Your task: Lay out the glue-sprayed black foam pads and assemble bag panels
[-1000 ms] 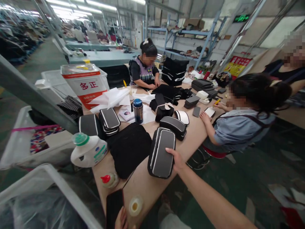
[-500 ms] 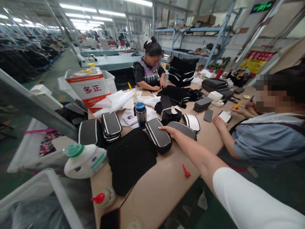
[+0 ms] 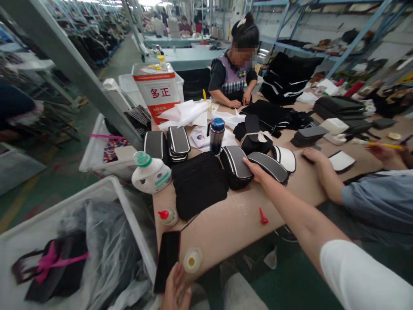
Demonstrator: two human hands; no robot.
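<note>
My right hand reaches far across the table and grips the right side of a stack of dark grey panels with white edging; some of its fingers are hidden. At the near edge, my left hand is open, fingers apart, beside a black phone and an uncapped bottle. A pile of black fabric pieces lies left of the stack. Just right of my right hand is a curved grey panel stack.
A flask, detergent bottle, red-capped bottle and red nozzle stand or lie on the table. A white bin is at left. One co-worker sits opposite; another's arm rests at right.
The view has swung left and down. My left hand has come into view near the phone and uncapped bottle. My right hand stays at the grey panel stack.
</note>
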